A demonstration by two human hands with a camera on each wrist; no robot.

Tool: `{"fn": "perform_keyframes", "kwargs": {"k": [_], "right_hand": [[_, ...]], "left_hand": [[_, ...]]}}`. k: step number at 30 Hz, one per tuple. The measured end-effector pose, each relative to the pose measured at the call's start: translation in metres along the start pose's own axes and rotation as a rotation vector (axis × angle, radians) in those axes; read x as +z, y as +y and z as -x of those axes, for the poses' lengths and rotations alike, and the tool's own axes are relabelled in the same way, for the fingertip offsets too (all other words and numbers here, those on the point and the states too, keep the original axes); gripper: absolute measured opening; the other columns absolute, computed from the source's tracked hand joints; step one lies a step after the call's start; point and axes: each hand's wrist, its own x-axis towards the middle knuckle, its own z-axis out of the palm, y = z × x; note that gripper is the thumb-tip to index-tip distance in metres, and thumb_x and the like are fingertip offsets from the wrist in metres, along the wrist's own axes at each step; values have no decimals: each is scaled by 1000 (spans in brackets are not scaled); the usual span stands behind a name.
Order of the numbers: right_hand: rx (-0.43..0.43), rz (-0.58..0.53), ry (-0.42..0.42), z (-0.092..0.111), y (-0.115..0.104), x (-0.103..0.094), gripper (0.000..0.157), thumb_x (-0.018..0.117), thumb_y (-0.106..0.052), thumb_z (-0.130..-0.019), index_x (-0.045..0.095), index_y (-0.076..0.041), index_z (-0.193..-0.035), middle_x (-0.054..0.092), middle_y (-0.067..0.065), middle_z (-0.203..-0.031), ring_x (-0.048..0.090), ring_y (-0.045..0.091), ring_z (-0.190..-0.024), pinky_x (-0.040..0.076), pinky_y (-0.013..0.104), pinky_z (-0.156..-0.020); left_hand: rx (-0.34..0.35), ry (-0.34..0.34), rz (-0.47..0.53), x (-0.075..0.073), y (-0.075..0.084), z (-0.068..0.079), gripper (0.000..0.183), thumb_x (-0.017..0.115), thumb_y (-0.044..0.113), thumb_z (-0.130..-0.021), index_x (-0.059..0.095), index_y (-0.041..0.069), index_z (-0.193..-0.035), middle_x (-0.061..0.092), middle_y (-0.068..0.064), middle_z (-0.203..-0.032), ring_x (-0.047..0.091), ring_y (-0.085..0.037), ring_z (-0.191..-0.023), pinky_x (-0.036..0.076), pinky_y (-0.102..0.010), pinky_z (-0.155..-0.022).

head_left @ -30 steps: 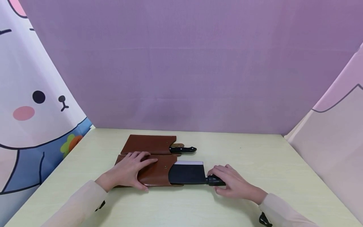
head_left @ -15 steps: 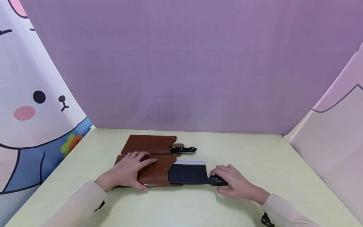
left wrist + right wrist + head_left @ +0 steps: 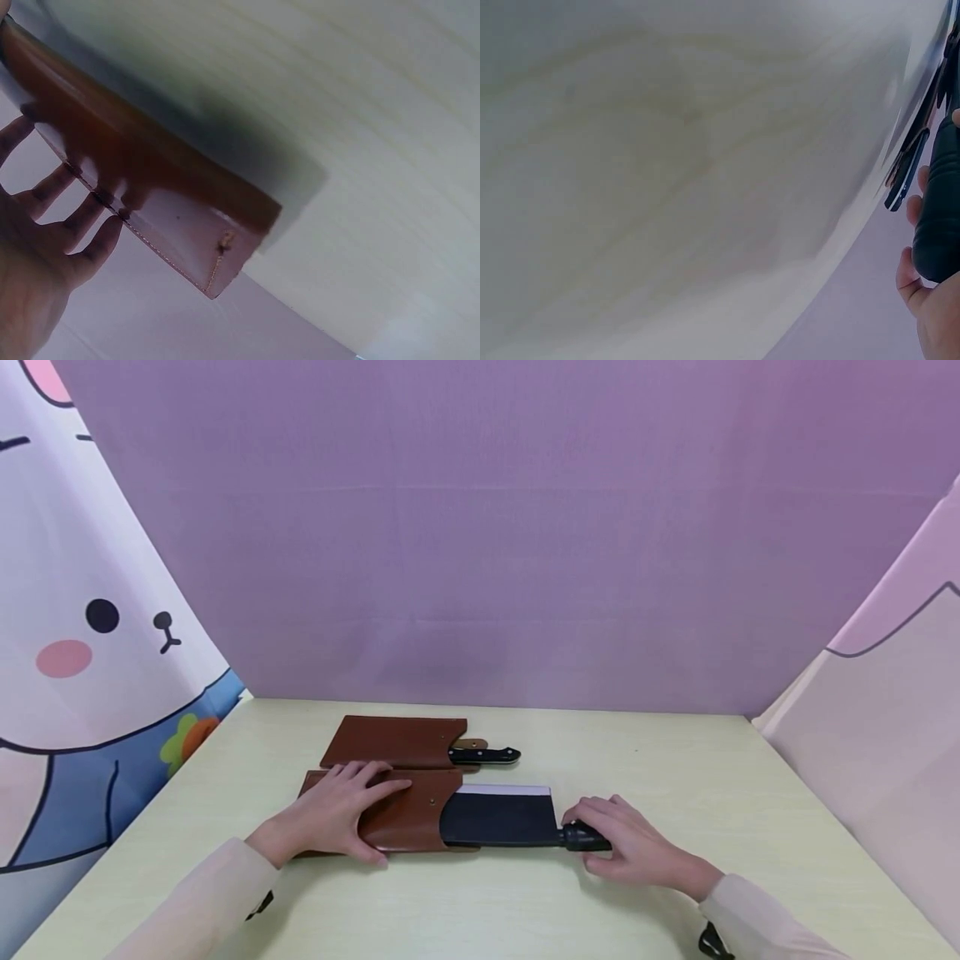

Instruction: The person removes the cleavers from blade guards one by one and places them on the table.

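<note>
In the head view, my left hand (image 3: 330, 814) holds a brown leather knife sheath (image 3: 408, 818) flat on the table, thumb at its near edge and fingers spread over it. The left wrist view shows the fingertips against the stitched edge of this sheath (image 3: 180, 225). A cleaver (image 3: 498, 817) with a broad dark blade and a pale upper edge lies partly inside the sheath; the rest of the blade is hidden there. My right hand (image 3: 633, 847) grips its black handle (image 3: 581, 837), whose ridged end (image 3: 936, 240) shows in the right wrist view.
Just behind lies a second brown leather sheath (image 3: 393, 742) with a smaller knife in it, its black riveted handle (image 3: 491, 756) sticking out to the right. The pale wooden table (image 3: 660, 760) ends at a purple backdrop (image 3: 525, 552). Printed cloths hang at both sides.
My right hand has drawn the cleaver a little to the right, so more of its blade shows. The held sheath and my left hand have shifted slightly to the left.
</note>
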Motion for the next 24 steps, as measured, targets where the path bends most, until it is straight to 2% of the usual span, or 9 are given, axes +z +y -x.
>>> {"fn": "perform_keyframes", "kwargs": {"k": [10, 24], "right_hand": [[4, -5, -10, 4, 2, -3, 45, 70, -15, -62, 58, -18, -105, 59, -14, -97, 51, 2, -86, 33, 19, -70], [15, 1, -1, 8, 4, -7, 46, 71, -14, -60, 58, -20, -104, 57, -17, -94, 47, -1, -81, 31, 17, -69]], "left_hand": [[-8, -19, 13, -1, 0, 0, 99, 58, 82, -55, 42, 28, -137, 42, -8, -133, 42, -29, -118, 34, -54, -95], [-24, -41, 26, -3, 1, 1, 99, 59, 81, -55, 41, 29, -137, 41, -8, -135, 41, -30, -120, 32, -54, -97]]}}
